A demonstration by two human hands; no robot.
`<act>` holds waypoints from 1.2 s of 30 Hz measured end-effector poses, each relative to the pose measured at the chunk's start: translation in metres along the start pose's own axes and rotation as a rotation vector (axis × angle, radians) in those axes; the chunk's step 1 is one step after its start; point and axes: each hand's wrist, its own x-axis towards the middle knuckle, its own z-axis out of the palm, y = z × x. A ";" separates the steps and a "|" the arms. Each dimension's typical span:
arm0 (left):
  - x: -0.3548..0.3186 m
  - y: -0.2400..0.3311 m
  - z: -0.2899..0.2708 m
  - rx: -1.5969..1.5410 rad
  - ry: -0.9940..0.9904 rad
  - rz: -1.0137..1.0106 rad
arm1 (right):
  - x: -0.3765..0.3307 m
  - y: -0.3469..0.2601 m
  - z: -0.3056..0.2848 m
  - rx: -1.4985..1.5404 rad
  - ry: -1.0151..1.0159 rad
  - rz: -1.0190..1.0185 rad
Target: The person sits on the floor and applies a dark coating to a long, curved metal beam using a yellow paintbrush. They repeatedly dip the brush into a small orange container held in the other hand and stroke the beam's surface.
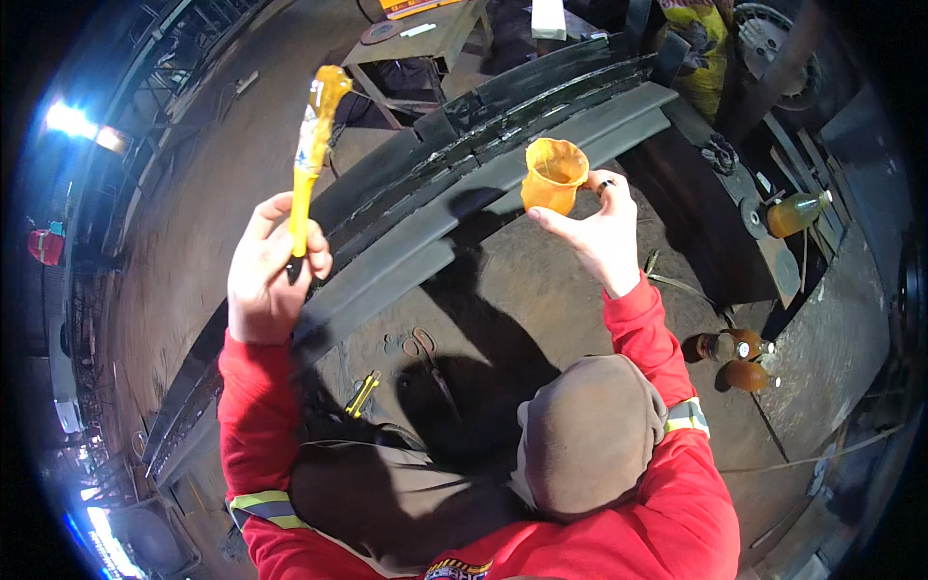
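Note:
My left hand point(273, 266) is raised, its fingers closed around the yellow handle of a paintbrush point(304, 198). The brush points upward, and its head is caked in orange-yellow stuff. Off to the right, my right hand point(601, 222) grips a small orange cup point(555, 179) with a crumpled, uneven rim, thumb at the near side. The cup stands about upright with its mouth showing; how much is inside I cannot tell. Brush and cup are apart, both held up near a long, curved dark metal beam point(425, 217).
Scissors point(422, 348) and a yellow utility knife point(362, 394) lie on the floor before my knees. At the right are several bottles of brown liquid point(746, 375) and a bottle of yellowish liquid point(795, 215). A low metal table point(416, 48) stands beyond the beam.

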 end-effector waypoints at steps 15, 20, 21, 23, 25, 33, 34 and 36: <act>-0.035 0.098 -0.058 0.419 0.267 0.402 | -0.006 0.020 0.006 -0.101 -0.030 0.059; -0.070 0.076 -0.060 0.518 0.436 0.252 | -0.008 0.028 0.009 -0.052 -0.037 0.048; -0.079 0.066 -0.067 0.533 0.432 0.211 | -0.009 0.028 0.005 -0.070 -0.048 0.057; -0.104 0.045 -0.091 0.667 0.418 0.156 | -0.010 0.020 0.004 -0.017 -0.083 0.032; -0.124 0.029 -0.100 0.773 0.421 0.042 | -0.009 0.020 0.003 -0.083 -0.122 0.000; -0.101 -0.040 -0.078 1.213 0.262 0.020 | -0.012 0.017 0.013 -0.105 -0.123 -0.095; -0.092 -0.044 -0.079 1.267 0.203 0.139 | -0.013 0.014 0.016 -0.091 -0.126 -0.093; -0.071 -0.052 -0.077 1.482 0.169 0.212 | -0.014 0.014 0.017 -0.079 -0.127 -0.090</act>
